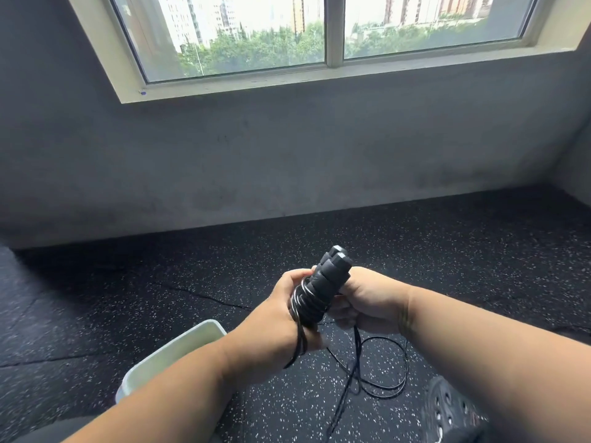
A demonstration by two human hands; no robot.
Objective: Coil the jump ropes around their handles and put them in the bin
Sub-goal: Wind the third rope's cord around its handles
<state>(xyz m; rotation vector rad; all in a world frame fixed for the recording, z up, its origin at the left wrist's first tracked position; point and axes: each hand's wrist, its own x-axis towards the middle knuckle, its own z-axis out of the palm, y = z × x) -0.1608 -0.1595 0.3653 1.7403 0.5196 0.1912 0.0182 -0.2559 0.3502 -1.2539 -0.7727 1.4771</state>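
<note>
Two black jump rope handles (331,276) are held side by side, tilted up and away from me, with several turns of black rope (305,303) wound round their lower part. My left hand (278,321) grips the wound part from the left, and a strand of rope hangs over it. My right hand (367,300) grips the handles from the right. The loose rest of the rope (388,369) lies in loops on the floor below my hands. A white bin (179,350) stands on the floor at lower left, partly hidden by my left forearm.
Black speckled rubber floor (447,266) stretches ahead to a grey wall (287,161) under a window. A black perforated shoe (447,410) shows at the lower right.
</note>
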